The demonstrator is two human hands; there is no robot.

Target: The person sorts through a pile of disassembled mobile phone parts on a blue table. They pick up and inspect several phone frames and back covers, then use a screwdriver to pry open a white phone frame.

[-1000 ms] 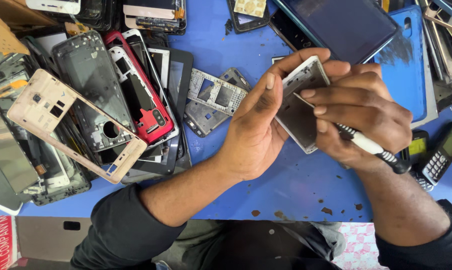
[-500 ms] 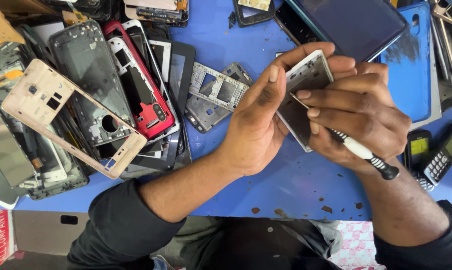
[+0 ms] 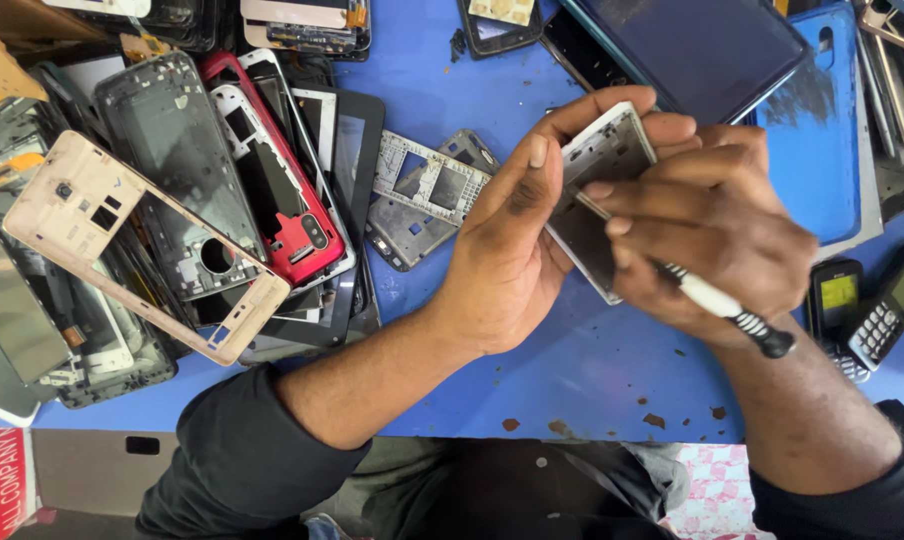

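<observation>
My left hand (image 3: 507,245) grips a silver phone frame (image 3: 604,170), holding it tilted above the blue table (image 3: 592,370). Thumb and fingers wrap the frame's top and left edge. My right hand (image 3: 717,235) holds a small screwdriver (image 3: 722,305) with a white shaft and black ribbed end. Its fingers lie over the frame's right side, and the tip is hidden against the frame's inner face.
A pile of phone frames lies at the left: a beige frame (image 3: 82,215), a red one (image 3: 287,190), black ones. A grey metal mid-plate (image 3: 427,190) lies near my left hand. Two small keypad phones (image 3: 867,305) sit at the right, a dark tablet (image 3: 702,45) at the top.
Both hands with the frame have shifted slightly in view. My right hand has turned a little, and the screwdriver's black end now points lower right.
</observation>
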